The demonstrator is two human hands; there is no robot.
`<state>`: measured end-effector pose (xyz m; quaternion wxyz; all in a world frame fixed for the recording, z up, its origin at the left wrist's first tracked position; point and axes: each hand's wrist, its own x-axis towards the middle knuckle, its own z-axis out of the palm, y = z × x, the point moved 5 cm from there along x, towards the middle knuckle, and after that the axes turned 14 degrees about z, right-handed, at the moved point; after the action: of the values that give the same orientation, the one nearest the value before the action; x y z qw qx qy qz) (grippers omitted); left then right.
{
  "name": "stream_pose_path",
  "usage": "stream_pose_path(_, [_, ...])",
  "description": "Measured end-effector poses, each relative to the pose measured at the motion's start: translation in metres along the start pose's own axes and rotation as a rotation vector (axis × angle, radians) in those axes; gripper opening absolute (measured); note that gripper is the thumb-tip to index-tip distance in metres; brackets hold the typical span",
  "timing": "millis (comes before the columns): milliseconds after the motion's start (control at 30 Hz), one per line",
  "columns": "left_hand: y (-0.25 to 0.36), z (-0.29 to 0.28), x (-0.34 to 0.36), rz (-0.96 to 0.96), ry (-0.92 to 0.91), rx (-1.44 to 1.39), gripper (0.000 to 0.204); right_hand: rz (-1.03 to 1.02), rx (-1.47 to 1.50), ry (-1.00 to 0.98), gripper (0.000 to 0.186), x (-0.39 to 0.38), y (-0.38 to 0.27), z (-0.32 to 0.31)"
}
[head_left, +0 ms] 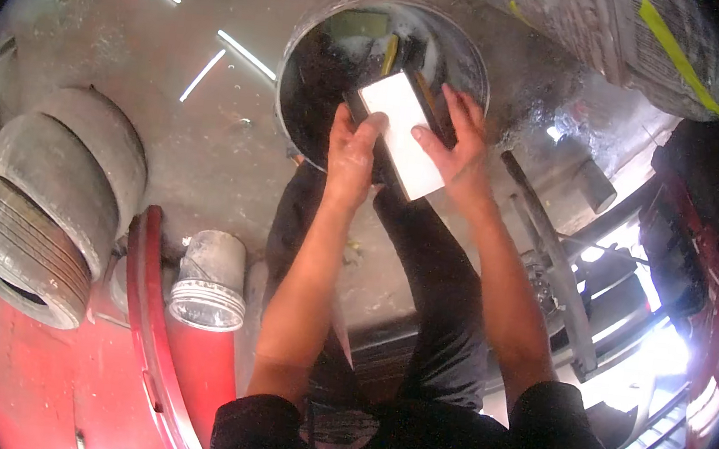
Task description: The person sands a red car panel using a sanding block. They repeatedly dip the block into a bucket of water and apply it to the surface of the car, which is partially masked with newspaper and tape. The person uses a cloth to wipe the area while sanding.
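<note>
Grey wet concrete is spreading around both hands, with a round metal tub (pixel 304 87) of dark water lying just beyond them. Worn tyres (pixel 37 208) are sitting well off to the left hand's side, a ribbed pipe end (pixel 210 283) nearer. The left hand (pixel 351 158) and right hand (pixel 460 147) are each clamping an edge of a white flat rectangular block (pixel 400 132) above the tub's near rim.

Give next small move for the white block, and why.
Probably lower the white block into the metal tub. Both hands, left hand and right hand, hold it right above the tub's wet opening, tilted, not yet in it.
</note>
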<state>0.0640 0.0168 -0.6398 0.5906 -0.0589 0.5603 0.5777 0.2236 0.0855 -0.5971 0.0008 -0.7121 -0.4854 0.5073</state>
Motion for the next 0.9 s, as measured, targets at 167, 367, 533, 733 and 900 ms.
stream_pose_path(167, [-0.005,-0.002,0.000,-0.134,0.063,-0.046,0.030,0.249,0.329,-0.313,0.056,-0.013,0.006,0.005])
stream_pose_path(367, [-0.048,-0.018,-0.009,-0.267,0.003,-0.105,0.043,-0.172,-0.505,0.081,0.055,-0.035,-0.015,0.030])
stream_pose_path(533, [-0.034,-0.027,0.001,-0.085,0.037,0.066,0.053,-0.273,-0.483,-0.175,0.048,-0.035,-0.029,0.047])
stream_pose_path(733, [-0.005,-0.034,0.005,-0.031,0.172,0.007,0.051,-0.158,-0.280,-0.270,0.045,0.074,-0.003,0.072])
stream_pose_path(900, [-0.016,-0.037,0.007,0.007,0.152,0.170,0.060,-0.139,-0.912,-0.125,0.045,0.196,0.069,0.164])
